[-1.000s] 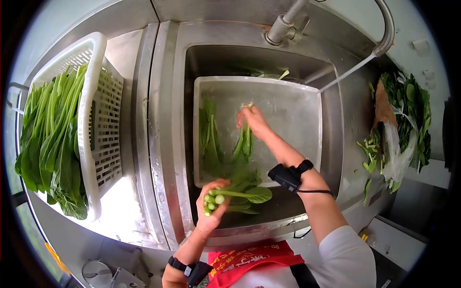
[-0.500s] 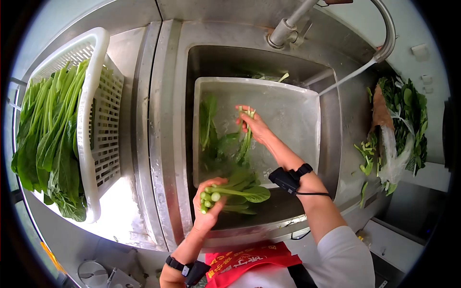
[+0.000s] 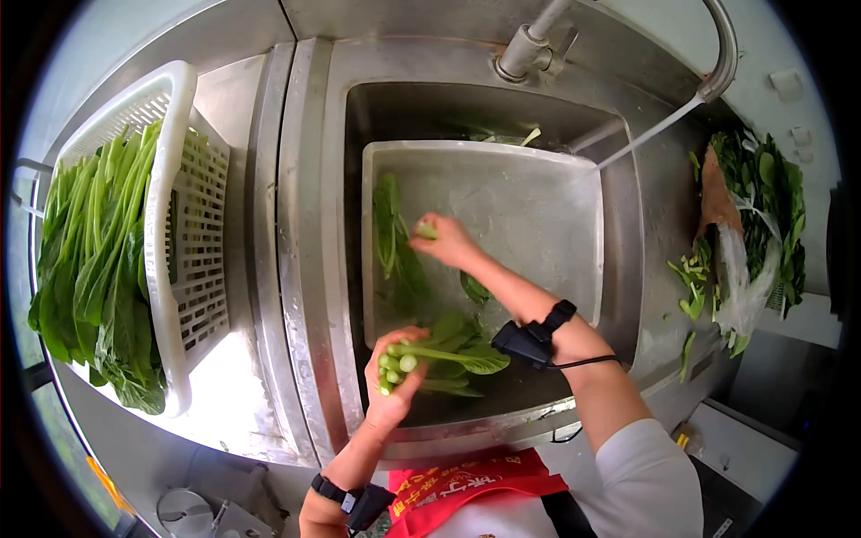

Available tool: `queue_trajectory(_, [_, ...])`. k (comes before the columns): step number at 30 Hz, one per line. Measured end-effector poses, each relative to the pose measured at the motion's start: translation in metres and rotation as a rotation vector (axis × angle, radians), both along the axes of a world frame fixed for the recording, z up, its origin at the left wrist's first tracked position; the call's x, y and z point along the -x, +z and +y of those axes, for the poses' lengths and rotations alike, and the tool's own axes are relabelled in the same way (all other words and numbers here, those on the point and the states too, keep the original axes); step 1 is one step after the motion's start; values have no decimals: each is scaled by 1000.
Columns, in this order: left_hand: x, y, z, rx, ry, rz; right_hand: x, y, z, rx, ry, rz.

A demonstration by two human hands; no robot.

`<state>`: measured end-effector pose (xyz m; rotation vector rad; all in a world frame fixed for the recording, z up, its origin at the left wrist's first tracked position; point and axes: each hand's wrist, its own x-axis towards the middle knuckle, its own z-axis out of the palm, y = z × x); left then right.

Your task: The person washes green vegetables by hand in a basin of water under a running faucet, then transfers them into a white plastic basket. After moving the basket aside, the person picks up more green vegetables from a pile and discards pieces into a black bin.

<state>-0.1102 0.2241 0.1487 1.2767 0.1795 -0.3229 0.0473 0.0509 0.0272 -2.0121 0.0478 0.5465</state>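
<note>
Setting: we look down on a steel sink unit with a draining board on the left and a deep basin in the middle; a tap at the far right runs a thin stream of water down towards a square metal tub that sits inside the basin.

Left hand: our left hand is closed around a bunch of leafy greens by the cut stems, near the front edge of the sink; the leaves hang out over the tub, we judge so that they drip into it rather than onto the board.

Right hand: our right hand reaches into the tub and pinches a pale green stalk between the fingers; more loose leaves lie in the tub just left of it.

Left side: a white slotted basket leans on the board, packed with long greens; its holes would let water drain.

Right side: a heap of greens with trimmings lies on the counter.
</note>
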Motion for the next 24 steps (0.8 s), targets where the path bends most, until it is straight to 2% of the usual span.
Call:
queue_trajectory(1, [0,0,0,-5,3,-2,4,2,13,95,83,-106])
queue_trajectory(4, [1,3,0,-7,4,17,18,9,36,168,405,-467])
queue_trajectory(7, [3,1,1,-5,5,10,22,15,40,446,665,-609])
queue_trajectory(10, [2,0,1,0,12,3,21,14,41,410,657,-765])
queue_trajectory(13, [2,-1,1,-11,19,-1,16,5,50,476,660,-801])
queue_trajectory(17, [1,2,2,-30,26,15,-2,7,43,447,529,-792])
queue_trajectory(20, [2,3,2,-13,45,26,-8,11,30,300,633,-874])
queue_trajectory(24, [0,1,1,-37,43,17,4,12,31,207,874,-854])
